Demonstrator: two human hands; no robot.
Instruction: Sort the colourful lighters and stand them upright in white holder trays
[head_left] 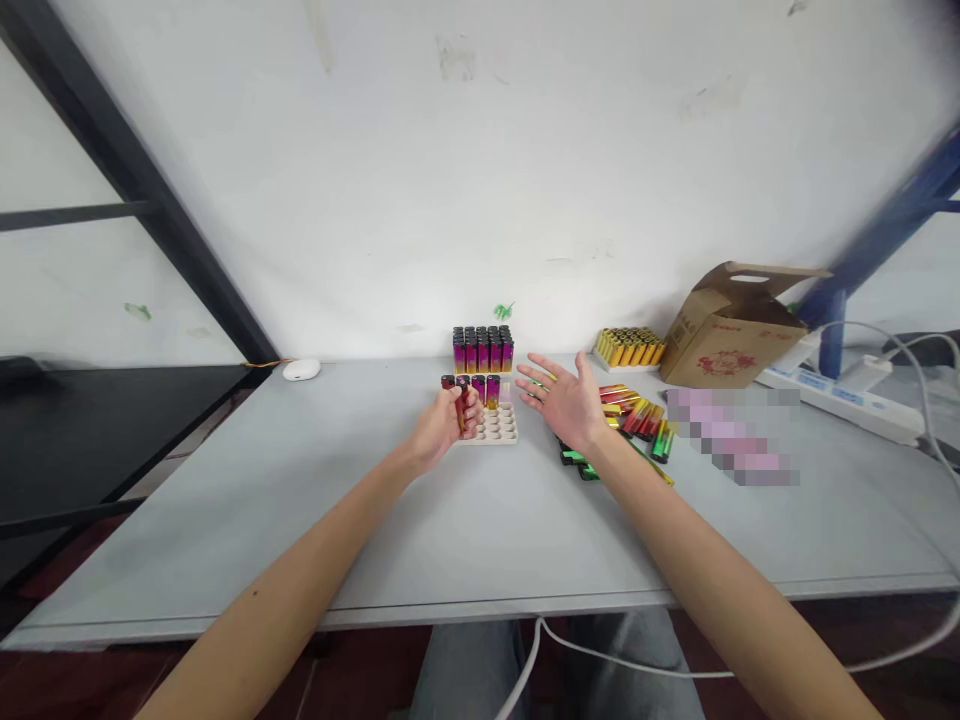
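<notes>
My left hand is closed around a dark red lighter, which it holds upright over the left side of a white tray with round holes. Part of that tray is hidden behind the hand. Purple lighters stand in its back row, and another dark-topped lighter shows just left of the held one. To the right, my right hand is open, fingers spread and nothing in it. It is in front of a loose pile of red, yellow and green lighters, covering part of them.
Against the wall stands a filled block of purple lighters. Yellow lighters fill a tray beside an open cardboard box. A power strip with white cables lies at right; a small white case sits at back left.
</notes>
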